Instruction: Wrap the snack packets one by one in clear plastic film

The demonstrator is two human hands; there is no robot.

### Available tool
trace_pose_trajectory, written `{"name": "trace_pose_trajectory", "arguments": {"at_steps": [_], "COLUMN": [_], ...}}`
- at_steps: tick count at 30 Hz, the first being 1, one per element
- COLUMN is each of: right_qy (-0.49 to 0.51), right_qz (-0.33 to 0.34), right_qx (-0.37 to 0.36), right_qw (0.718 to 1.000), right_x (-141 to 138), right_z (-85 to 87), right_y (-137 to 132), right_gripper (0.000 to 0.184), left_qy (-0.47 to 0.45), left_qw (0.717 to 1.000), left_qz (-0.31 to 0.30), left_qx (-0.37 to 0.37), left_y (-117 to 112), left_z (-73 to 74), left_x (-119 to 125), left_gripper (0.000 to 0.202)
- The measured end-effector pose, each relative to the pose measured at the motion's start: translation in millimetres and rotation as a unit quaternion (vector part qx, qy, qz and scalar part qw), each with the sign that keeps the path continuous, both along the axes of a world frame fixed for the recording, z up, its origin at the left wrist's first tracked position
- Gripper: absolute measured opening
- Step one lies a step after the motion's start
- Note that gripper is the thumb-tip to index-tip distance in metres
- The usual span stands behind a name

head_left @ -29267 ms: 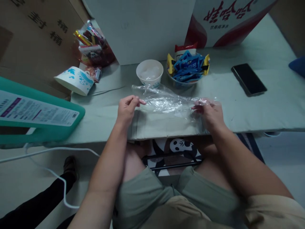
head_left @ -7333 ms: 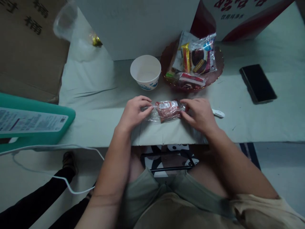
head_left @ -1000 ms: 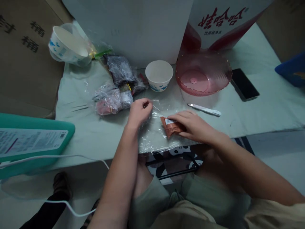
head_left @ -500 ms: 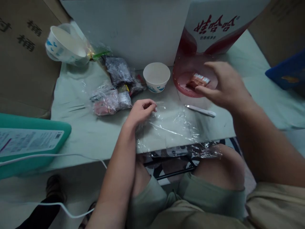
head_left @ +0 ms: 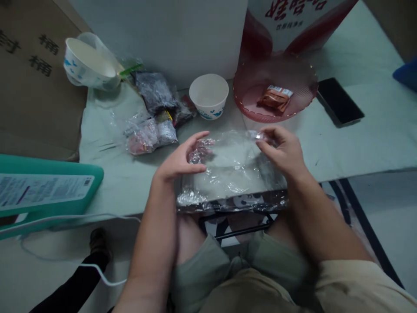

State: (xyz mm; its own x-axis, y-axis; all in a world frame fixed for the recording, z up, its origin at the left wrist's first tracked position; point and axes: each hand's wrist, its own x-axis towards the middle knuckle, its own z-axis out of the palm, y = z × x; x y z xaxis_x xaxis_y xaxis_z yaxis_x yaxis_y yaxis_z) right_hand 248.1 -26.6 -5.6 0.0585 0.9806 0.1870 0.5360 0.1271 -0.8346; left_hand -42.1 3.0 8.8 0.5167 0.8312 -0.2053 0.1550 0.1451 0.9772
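Observation:
My left hand (head_left: 182,158) is open, thumb and fingers apart, at the left side of a clear crinkled plastic bag (head_left: 228,174) spread on the table. Its fingertips are partly behind the film; I cannot tell whether they touch it. My right hand (head_left: 282,150) is closed at the bag's upper right corner. A pale, shiny tip of a slim pen-like tool (head_left: 255,135) shows by its fingertips; the rest is hidden. Beyond the hands stand a white paper bowl (head_left: 209,93) with blue print and a pink glass bowl (head_left: 243,102) holding a brown wrapped packet (head_left: 274,100).
Several plastic-wrapped packets (head_left: 154,93) lie left of the paper bowl. More paper bowls (head_left: 87,65) lean at the far left, near a green container (head_left: 48,187) and a white cable (head_left: 100,276). A phone (head_left: 340,102) lies to the right, and a large box (head_left: 293,32) stands behind.
My right hand has moved from over the pink bowl down to the plastic bag and closed where the slim tool lay. My left hand has opened. The phone is now uncovered.

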Motion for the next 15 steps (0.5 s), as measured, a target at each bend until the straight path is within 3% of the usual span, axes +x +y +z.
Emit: {"name": "trace_pose_trajectory", "arguments": {"at_steps": [2,5,7,9,11,13,15], "right_qy": [0.052,0.158,0.23,0.282,0.294,0.275,0.259], "right_qz": [-0.025,-0.019,-0.013,0.0,0.025,0.041,0.02], "right_qx": [0.011,0.034,0.016,-0.042,-0.11,-0.141,-0.122], "right_qw": [0.998,0.987,0.973,0.958,0.949,0.95,0.958], "right_x": [8,19,23,23,18,9,0], "right_z": [-0.9,-8.1,-13.3,-17.2,-19.6,-20.7,-20.8], "right_y": [1,-3,-9,-16,-22,-23,-19], "right_gripper": [0.033,0.073,0.087,0.085,0.07,0.05,0.046], "left_qy": [0.023,0.011,-0.041,-0.111,-0.164,-0.191,-0.2], "left_qw": [0.999,0.985,0.97,0.953,0.941,0.941,0.952], "left_qz": [0.042,0.166,0.235,0.28,0.297,0.278,0.229], "left_qx": [0.016,0.04,0.035,0.022,0.01,-0.003,-0.023], "left_y": [-2,0,4,9,11,11,9], "left_z": [-5.3,-14.0,-17.2,-17.5,-15.9,-13.4,-10.5], "left_x": [4,14,20,25,27,28,27], "left_gripper": [0.086,0.049,0.041,0.042,0.043,0.045,0.05]}}
